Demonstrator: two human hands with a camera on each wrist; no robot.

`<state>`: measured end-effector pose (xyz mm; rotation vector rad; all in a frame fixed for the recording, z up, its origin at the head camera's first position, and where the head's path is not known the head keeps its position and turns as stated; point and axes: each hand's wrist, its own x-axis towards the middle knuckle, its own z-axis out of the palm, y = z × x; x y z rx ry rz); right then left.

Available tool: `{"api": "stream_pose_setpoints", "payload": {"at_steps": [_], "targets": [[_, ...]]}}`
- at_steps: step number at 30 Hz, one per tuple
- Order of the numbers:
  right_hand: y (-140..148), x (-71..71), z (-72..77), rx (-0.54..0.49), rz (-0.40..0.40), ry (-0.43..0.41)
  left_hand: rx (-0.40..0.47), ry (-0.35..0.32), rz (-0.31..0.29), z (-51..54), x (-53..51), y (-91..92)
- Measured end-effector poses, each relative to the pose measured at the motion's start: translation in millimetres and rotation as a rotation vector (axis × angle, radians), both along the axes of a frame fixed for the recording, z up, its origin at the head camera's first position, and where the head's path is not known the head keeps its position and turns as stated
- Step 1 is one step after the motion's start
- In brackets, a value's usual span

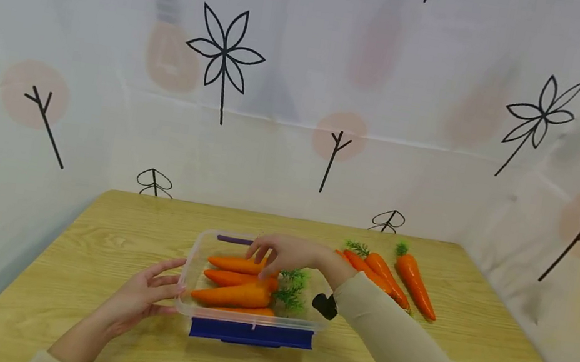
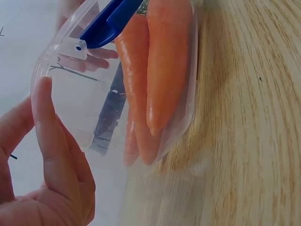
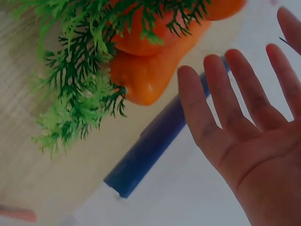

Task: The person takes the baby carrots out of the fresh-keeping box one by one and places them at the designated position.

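Note:
A clear plastic container with blue latches stands on the table, with several carrots lying side by side inside, their green tops to the right. At its left side is my left hand, fingers extended and touching the container's wall; the left wrist view shows a fingertip against the rim. Over the carrots hovers my right hand, partly covering the rearmost one. In the right wrist view that hand has its fingers spread and holds nothing, with carrot greens beside it.
More carrots lie on the wooden table right of the container, some partly behind my right forearm. A white patterned cloth hangs behind the table and along both sides. The front blue latch hangs unfastened.

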<state>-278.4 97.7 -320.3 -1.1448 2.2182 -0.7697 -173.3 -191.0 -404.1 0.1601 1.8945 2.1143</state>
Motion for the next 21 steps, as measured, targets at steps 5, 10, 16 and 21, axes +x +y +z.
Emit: {"api": "stream_pose_setpoints", "payload": {"at_steps": [5,10,16,21], "targets": [[-8,0.6,-8.3,0.103,0.029,-0.072,-0.001,-0.006,0.003,0.2,-0.2,0.4],[-12,0.8,-14.1,0.168,0.101,-0.091,-0.01,-0.006,0.012,0.3,-0.6,1.9],[-14,-0.7,-16.9,0.174,0.146,-0.034,-0.014,-0.005,0.021,0.1,-0.4,2.5],[-13,0.3,-15.9,0.155,0.138,0.006,-0.015,-0.005,0.033,-0.5,-0.3,2.1]]}}
